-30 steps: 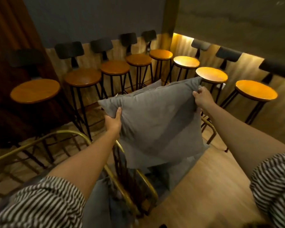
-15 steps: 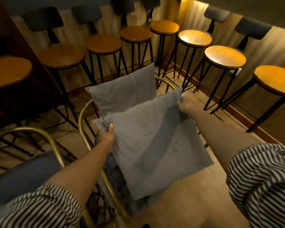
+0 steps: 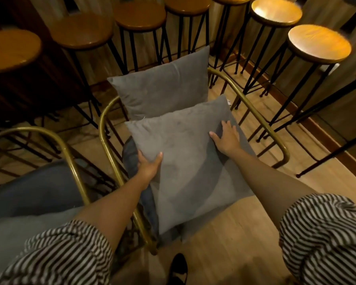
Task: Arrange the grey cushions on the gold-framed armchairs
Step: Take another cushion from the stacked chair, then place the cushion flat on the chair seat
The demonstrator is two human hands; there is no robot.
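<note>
A grey cushion (image 3: 185,161) lies flat on the seat of a gold-framed armchair (image 3: 255,105) in the middle of the view. My left hand (image 3: 148,165) grips its left edge, thumb on top. Flat on the cushion's upper right part rests my right hand (image 3: 226,138), fingers spread. A second grey cushion (image 3: 162,87) leans upright against the chair's back. A second gold-framed armchair (image 3: 68,153) stands to the left, with a dark seat pad and another grey cushion (image 3: 14,229) at the lower left.
Several round wooden bar stools (image 3: 319,44) on thin black legs ring the chairs at the back and right. Wooden floor (image 3: 234,243) lies in front of the chair. A dark shoe (image 3: 178,268) shows at the bottom edge.
The cushion came down from mid-air onto the chair seat. My right hand let go of its corner and now lies flat on it. The view tilted downward.
</note>
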